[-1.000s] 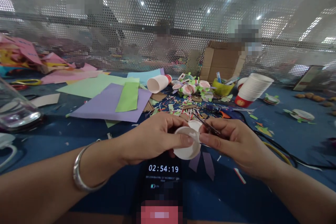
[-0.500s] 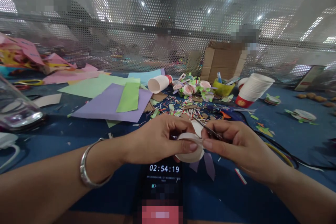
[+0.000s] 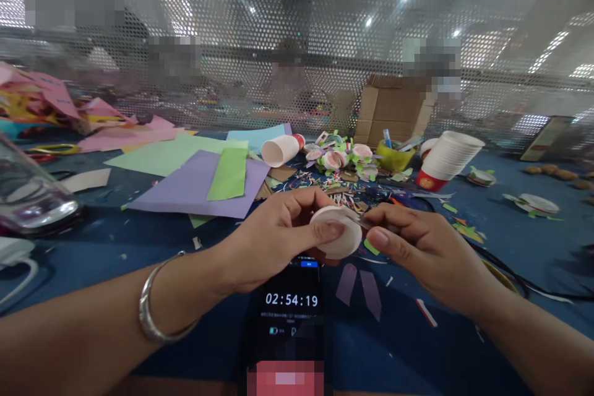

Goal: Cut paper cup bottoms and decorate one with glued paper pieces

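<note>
My left hand pinches a white round paper cup base with a low rim, thumb pressed across its face. From the right, my right hand closes its fingers on small metal scissors, mostly hidden by the hand; their thin tips lie against the upper right edge of the cup base. Below the hands, two purple paper strips lie on the blue table. A phone showing a timer lies under my left hand.
A heap of paper scraps spreads beyond my hands, with several decorated paper discs behind it. Stacked paper cups lean at right; another cup lies sideways. Purple paper is at left. A glass container stands far left.
The cup base has risen slightly and turned its face more toward me. The scissors have shifted from over its back edge to its upper right edge, less of them showing.
</note>
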Demonstrator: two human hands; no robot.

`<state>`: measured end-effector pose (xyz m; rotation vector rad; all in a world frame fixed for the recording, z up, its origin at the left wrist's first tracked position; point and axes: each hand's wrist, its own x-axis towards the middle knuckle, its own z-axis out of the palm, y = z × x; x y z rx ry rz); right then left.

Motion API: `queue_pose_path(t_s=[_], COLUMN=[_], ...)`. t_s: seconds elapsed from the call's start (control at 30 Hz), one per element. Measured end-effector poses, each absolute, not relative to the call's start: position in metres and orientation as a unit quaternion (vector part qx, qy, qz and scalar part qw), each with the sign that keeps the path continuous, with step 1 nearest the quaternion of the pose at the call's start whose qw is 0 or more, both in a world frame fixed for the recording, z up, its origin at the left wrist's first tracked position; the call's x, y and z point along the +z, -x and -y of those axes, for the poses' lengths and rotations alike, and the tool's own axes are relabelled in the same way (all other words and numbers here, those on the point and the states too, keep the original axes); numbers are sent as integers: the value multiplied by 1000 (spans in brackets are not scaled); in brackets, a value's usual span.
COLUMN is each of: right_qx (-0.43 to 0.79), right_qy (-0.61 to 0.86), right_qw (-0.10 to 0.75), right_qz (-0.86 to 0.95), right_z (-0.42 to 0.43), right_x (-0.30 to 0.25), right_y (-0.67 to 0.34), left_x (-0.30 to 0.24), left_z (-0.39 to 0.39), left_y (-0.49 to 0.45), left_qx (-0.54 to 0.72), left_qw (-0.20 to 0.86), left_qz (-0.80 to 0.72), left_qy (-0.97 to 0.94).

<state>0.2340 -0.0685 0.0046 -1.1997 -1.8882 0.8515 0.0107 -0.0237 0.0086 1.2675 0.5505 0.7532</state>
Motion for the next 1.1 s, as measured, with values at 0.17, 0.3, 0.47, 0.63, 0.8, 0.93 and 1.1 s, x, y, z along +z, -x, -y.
queue_pose_path(t_s=[0.17, 0.3, 0.47, 0.63, 0.8, 0.93, 1.1], right_qx=[290, 255, 213, 194, 200, 199, 206], right_qy=[478, 480, 470, 479, 487, 494, 503], right_qw=[353, 340, 325, 320, 315, 308, 307], right_qz=[751, 768, 792, 794, 790, 789, 781], right_z=[70, 72, 75, 76, 75, 74, 72], right_x=[3, 5, 9, 8, 6, 7, 7], right_y=[-235, -235, -236, -239, -240, -239, -238], left_x=[7, 3, 2, 6, 5, 4, 5], left_z=[24, 23, 22, 24, 25, 26, 26], left_y=[-10, -11, -9, -9, -12, -14, -15], left_qx=[331, 316, 287, 268, 276, 280, 285], left_qw=[691, 679, 695, 706, 690, 678, 698], left_qz=[-235, -223, -206, -215, -252, -276, -276], left_qy=[-598, -624, -626, -620, -620, -621, -596])
